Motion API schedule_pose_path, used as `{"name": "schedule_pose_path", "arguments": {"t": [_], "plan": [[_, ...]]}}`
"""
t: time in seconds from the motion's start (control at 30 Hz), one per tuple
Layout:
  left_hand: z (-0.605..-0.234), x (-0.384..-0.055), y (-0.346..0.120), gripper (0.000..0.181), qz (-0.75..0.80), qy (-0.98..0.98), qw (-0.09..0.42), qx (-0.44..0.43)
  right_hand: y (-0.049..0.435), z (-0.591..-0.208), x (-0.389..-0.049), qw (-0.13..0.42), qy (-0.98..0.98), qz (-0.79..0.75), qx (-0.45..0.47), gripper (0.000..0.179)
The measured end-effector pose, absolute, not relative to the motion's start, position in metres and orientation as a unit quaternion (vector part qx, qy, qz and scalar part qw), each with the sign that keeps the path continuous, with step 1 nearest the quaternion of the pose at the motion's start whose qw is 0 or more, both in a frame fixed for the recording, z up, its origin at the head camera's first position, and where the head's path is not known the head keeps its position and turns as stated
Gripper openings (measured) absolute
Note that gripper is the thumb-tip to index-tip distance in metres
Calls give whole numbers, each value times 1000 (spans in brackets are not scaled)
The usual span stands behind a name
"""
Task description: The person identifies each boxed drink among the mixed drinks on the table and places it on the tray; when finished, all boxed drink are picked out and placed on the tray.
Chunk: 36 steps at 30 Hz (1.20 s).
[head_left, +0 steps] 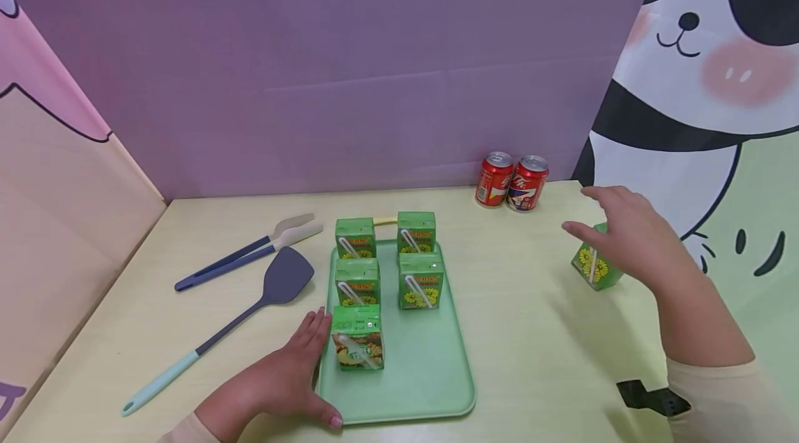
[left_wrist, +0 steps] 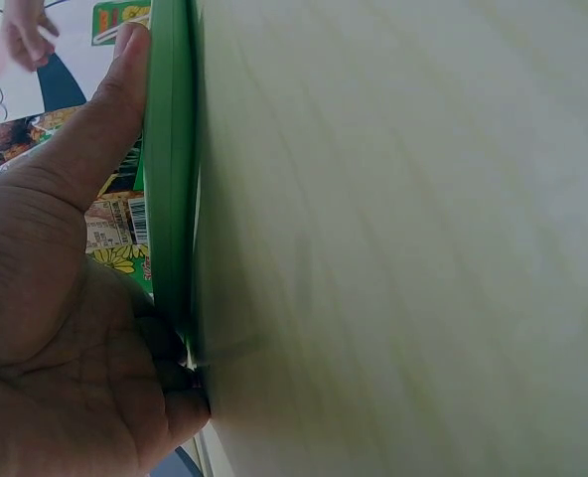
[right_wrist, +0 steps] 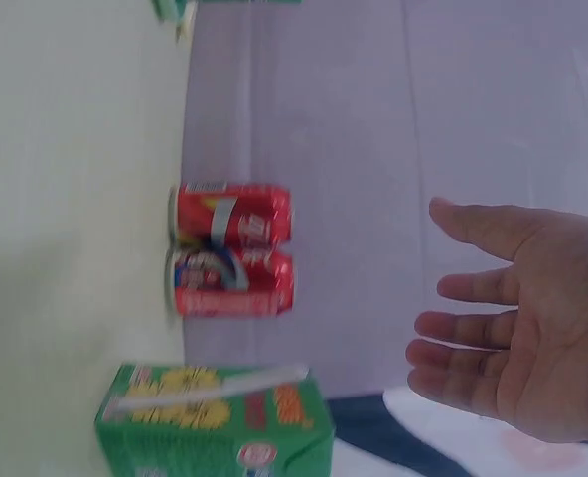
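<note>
My left hand (head_left: 284, 374) lies at the near left corner of a light green tray (head_left: 431, 380). Its fingers touch the left side and its thumb the front edge; the left wrist view shows the thumb (left_wrist: 115, 109) straight against the rim. Several green drink cartons with straws stand on the tray, including a nearest carton (head_left: 358, 337) close to that hand. At the right, my right hand (head_left: 637, 235) is raised, its fingers apart and holding nothing. Beside and partly behind it a single drink carton (right_wrist: 220, 422) stands on the table.
Two red cans (head_left: 510, 183) stand side by side at the back. Left of the tray lie a dark spatula (head_left: 288, 276) with a pale handle and two blue-handled utensils (head_left: 250, 252). Something yellow (head_left: 385, 220) shows behind the far cartons. A purple wall (head_left: 312, 82) borders the table.
</note>
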<state>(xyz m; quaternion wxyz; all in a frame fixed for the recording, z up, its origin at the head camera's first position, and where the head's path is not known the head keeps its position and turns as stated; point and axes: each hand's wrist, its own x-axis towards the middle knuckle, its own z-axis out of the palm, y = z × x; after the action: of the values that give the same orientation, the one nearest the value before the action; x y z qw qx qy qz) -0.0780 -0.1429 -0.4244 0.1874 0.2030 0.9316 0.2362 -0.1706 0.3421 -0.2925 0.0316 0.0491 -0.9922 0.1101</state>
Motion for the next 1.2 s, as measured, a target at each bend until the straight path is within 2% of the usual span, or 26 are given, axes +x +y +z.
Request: {"name": "schedule_pose_path", "arguments": {"t": [0.13,0.3,0.5,0.63,0.83,1.2], "plan": [[-424,-79,-143,147,237,931,190,201,369,-302,-175,12,-994,111,4,98],[-424,-80,-143,147,236,932,189,201,395,-317,-180,-40,-992,111,-46,109],[-424,-80,-143,147,241,930,194,199,414,-331,-188,-114,-984,118,-63,107],[-424,-80,-143,147,239,930,193,200,418,-335,-191,-105,-985,123,-57,98],[-424,-79,-142,147,237,931,187,203,414,-334,-191,-97,-985,128,-58,99],[-426,-79,-143,147,236,932,187,202,362,-320,-181,-79,-986,147,15,79]]}}
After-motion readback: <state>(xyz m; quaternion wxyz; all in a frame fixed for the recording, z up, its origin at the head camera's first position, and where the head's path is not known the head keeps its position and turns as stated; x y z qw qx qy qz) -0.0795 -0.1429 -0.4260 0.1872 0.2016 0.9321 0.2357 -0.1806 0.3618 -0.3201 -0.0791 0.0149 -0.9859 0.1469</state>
